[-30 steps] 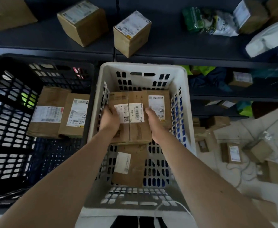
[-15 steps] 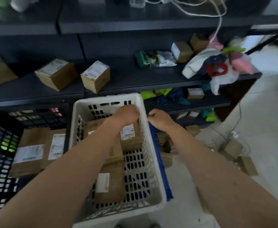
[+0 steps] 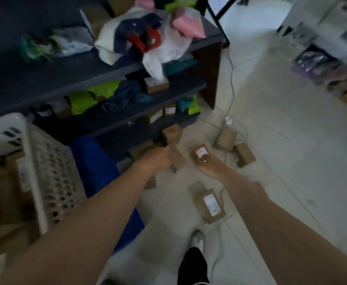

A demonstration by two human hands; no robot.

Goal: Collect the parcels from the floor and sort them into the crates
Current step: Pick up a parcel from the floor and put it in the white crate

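Both arms are stretched down toward the floor. The right hand [image 3: 206, 166] meets the near end of a small labelled parcel [image 3: 199, 153] that lies flat, label up, its long axis running on away from the fingertips toward the shelf [image 3: 197, 87]. Motion blur hides whether the fingers grip it or only touch it. Just beyond and to the right of that hand sit two more brown boxes [image 3: 227, 138], apart from it, with a pale cable [image 3: 232, 85] trailing past them.

The left hand [image 3: 158, 159] hangs over a blurred heap of parcels [image 3: 140, 150] at the shelf foot. Its fingers are turned away from the camera, so their state cannot be told.

Between the two forearms, nearer the person than either hand, lies another parcel [image 3: 209, 204] (label up), with its long axis slanting from far left to near right. Left of the left forearm stand a blue crate [image 3: 98, 171] and a white crate [image 3: 35, 161] holding brown parcels.
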